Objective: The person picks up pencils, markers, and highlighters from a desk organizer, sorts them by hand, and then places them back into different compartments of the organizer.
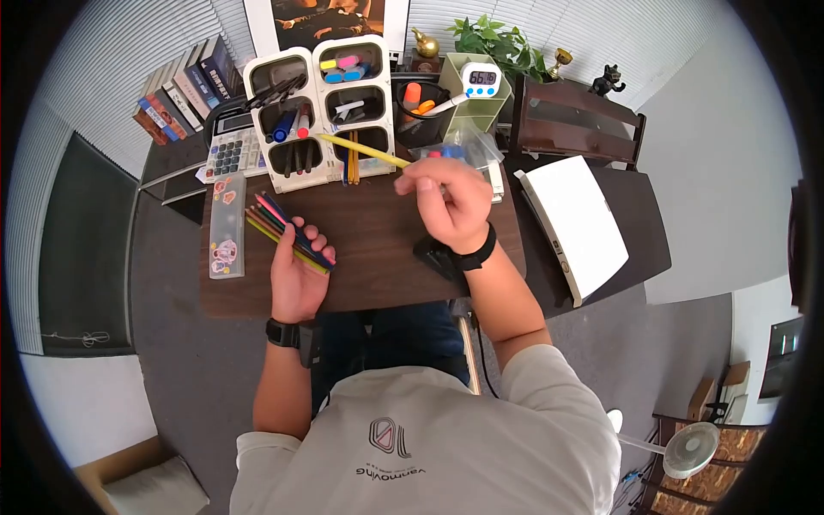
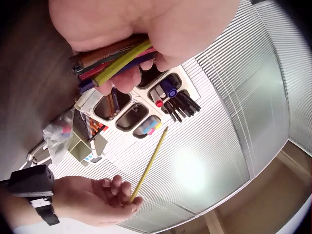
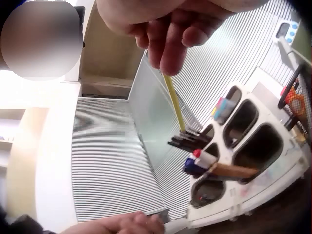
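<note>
My right hand (image 1: pixel 455 202) pinches a yellow pencil (image 1: pixel 365 150) near one end. The pencil points left, in front of the white desk organizer (image 1: pixel 302 182). In the left wrist view its sharpened tip shows at the far end. Lower left, my left hand (image 1: pixel 296 279) grips a bundle of colored pencils (image 2: pixel 122 63), among them yellow, pink, brown and dark blue ones. The organizer's lower right compartment holds a few upright pencils (image 1: pixel 351 163). Its other compartments hold highlighters (image 1: pixel 346 69), black pens (image 1: pixel 279 90) and markers (image 1: pixel 286 126).
A clear pencil box with stickers (image 1: pixel 227 227) lies left on the brown desk, near a calculator (image 1: pixel 229 159). Behind my right hand are a mesh pen cup (image 1: pixel 412 129), a green holder with a timer (image 1: pixel 481 80) and a plastic bag (image 1: pixel 472 142). A white binder (image 1: pixel 579 227) lies right.
</note>
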Demonstrator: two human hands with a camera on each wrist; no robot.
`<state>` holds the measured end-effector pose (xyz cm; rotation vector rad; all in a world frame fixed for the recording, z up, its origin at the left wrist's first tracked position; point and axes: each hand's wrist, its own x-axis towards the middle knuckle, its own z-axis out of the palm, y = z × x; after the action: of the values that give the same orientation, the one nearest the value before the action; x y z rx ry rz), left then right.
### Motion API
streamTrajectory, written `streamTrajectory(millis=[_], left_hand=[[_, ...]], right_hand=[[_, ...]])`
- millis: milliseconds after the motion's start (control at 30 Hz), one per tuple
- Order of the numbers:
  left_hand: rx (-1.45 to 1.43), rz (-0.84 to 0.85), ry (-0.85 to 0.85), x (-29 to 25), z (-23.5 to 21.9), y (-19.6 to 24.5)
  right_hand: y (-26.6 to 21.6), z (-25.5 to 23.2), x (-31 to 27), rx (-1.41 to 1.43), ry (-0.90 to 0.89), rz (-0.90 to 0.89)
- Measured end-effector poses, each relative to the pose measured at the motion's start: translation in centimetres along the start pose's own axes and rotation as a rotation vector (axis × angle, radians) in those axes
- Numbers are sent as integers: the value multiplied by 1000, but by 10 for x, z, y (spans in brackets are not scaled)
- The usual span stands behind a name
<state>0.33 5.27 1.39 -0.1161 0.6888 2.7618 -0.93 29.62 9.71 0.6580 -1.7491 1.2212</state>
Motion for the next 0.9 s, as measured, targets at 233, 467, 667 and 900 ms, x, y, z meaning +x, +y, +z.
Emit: streamTrajectory(millis=[233,467,667,900], left_hand=[[85,-3,73,-5,14,2],[22,-7,-37,-1,-7,2],[-69,-42,-10,0,0,2],[9,-16,20,3,-13,2]], right_hand=[[14,-5,4,-318,-96,-43],[26,19,-17,-384,-329,250],[32,24,-21,-282,-418,330],[18,18,-12,-203,-417,318]])
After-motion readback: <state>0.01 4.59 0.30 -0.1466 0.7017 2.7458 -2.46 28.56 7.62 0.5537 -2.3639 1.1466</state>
